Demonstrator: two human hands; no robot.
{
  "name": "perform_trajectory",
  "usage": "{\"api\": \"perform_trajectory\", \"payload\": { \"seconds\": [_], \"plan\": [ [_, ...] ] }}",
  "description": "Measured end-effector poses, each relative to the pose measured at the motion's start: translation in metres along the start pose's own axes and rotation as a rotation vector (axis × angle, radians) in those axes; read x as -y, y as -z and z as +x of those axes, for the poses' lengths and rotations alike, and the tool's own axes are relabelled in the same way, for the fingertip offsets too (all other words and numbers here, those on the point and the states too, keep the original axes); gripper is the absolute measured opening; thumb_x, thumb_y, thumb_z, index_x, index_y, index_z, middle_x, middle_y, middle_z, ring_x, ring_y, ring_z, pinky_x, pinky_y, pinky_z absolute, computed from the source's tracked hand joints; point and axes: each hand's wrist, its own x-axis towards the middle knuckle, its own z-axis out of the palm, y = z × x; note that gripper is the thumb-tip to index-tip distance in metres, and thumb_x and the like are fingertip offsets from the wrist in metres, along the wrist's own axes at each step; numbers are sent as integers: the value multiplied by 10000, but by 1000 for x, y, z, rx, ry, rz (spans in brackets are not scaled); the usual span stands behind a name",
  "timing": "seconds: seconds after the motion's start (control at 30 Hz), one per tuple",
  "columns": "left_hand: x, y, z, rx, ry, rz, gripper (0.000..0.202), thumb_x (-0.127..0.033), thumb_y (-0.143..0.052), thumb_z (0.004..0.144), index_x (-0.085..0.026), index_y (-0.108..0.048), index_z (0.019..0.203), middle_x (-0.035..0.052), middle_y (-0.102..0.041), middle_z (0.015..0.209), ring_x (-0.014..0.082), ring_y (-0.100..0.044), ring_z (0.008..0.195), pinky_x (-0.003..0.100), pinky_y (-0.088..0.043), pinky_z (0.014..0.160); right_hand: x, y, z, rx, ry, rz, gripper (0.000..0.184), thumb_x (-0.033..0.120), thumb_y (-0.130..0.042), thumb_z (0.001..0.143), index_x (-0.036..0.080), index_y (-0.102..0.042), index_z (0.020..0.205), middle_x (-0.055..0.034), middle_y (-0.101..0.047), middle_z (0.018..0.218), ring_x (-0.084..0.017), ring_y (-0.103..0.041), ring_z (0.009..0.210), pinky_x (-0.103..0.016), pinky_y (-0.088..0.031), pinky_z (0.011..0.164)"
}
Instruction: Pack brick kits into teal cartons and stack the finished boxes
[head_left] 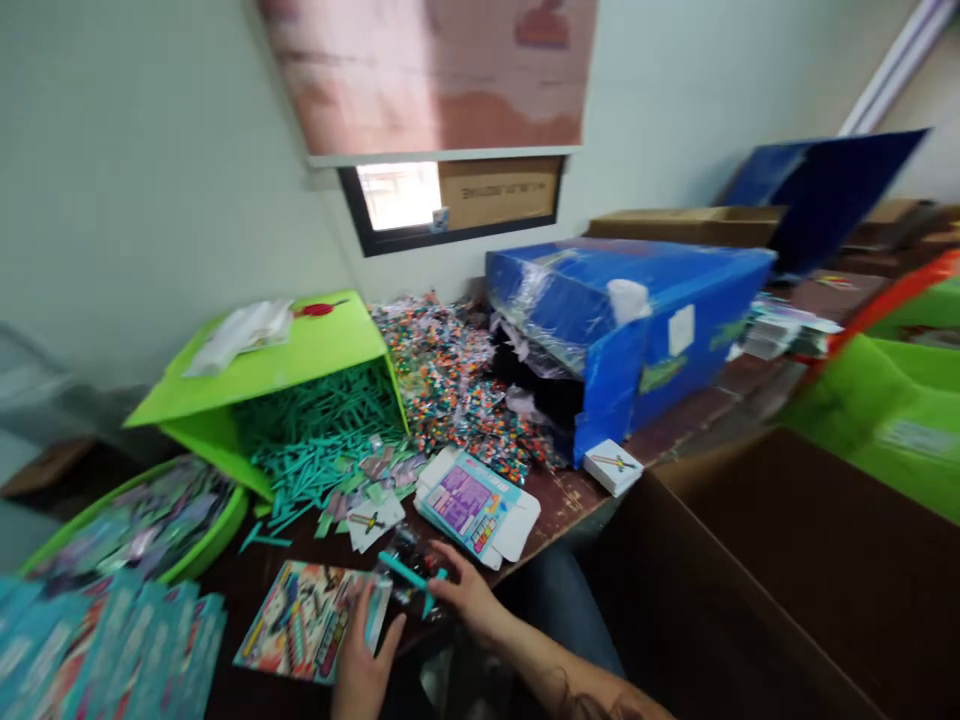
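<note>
My left hand (365, 655) lies with fingers and thumb apart over the right end of a colourful flat printed box (300, 620). Thumb and fingers of my right hand (469, 598) close on the cross-shaped end of a teal plastic stick (405, 570). Under the stick is a clear plastic bag (401, 545) with small dark contents that I cannot make out. Just beyond my right hand lies an open teal and white carton (472, 505), its end flap pointing right. A white card with a sword picture (375, 520) rests beside the bag.
A tipped green bin (277, 365) spills teal sticks (315, 440). Small multicoloured bead packets (450, 370) heap beside a blue box (622, 310). Stacked cards (613, 466) sit at the table edge. Filled boxes (127, 650), a green basin (236, 510) and a brown carton (750, 560) flank me.
</note>
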Motion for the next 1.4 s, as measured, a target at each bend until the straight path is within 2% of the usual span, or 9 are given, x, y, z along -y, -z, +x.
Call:
{"api": "perform_trajectory", "payload": {
  "seconds": [0.13,0.23,0.4,0.53,0.7,0.9,1.1,1.2,1.4],
  "plan": [
    [36,15,-36,-69,-7,228,674,-366,-555,899,-281,-478,1563,145,-642,1443,416,-553,1390,657,-383,1194,0,38,3,-92,5,-122,850,655,-933,479,226,-770,1195,-129,-713,1319,-387,-555,1384,-547,-378,1204],
    [44,24,-45,1,116,302,522,-324,-526,916,-186,-646,1405,182,-677,1368,370,-587,1339,544,-477,1121,-4,51,4,-110,-37,-165,860,669,-920,485,224,-765,1204,-144,-715,1328,-397,-566,1378,-579,-395,1195],
    [20,31,-22,259,273,328,477,-250,-659,877,-195,-693,1350,209,-649,1410,376,-560,1340,515,-490,1032,-6,44,4,-94,-66,-201,844,592,-921,497,281,-745,1261,-91,-690,1391,-361,-530,1430,-563,-399,1208],
    [16,32,1,118,297,203,298,-245,-623,932,-231,-765,1193,147,-735,1186,325,-642,1156,514,-476,1032,-9,37,3,15,-124,-161,816,533,-894,587,295,-707,1345,-67,-690,1392,-319,-535,1432,-497,-440,1192],
    [8,43,25,-161,248,-119,464,-410,-352,1087,-182,-744,1191,131,-727,1171,246,-660,1148,452,-493,1088,-1,9,7,165,-188,-91,830,492,-878,623,298,-668,1402,-40,-674,1419,-285,-631,1323,-413,-537,1089],
    [-4,43,34,-207,252,-272,539,-478,-305,1095,-173,-686,1325,155,-713,1334,249,-640,1289,460,-483,1146,-3,-26,36,249,-334,-70,796,385,-873,646,257,-663,1403,-32,-780,1158,-229,-742,1015,-345,-613,899],
    [-4,42,19,-132,122,-132,448,-385,-371,1077,-198,-723,1281,122,-743,1293,251,-656,1275,472,-483,1146,16,-15,45,347,-407,-100,687,253,-921,584,203,-745,1246,-5,-771,977,-126,-675,698,-246,-587,633],
    [8,33,14,-162,63,-135,407,-335,-405,1055,-217,-727,1275,104,-760,1256,253,-678,1229,468,-476,1146,26,-7,49,453,-457,-139,620,265,-923,580,182,-769,1175,8,-756,906,-117,-672,689,-236,-585,650],
    [-4,14,2,-93,-167,-40,373,-239,-442,1015,-250,-766,1200,70,-783,1226,248,-707,1163,437,-481,1101,38,0,60,354,-456,-198,502,336,-914,615,197,-785,1079,-5,-757,912,-156,-711,799,-295,-599,791]
  ]
}}
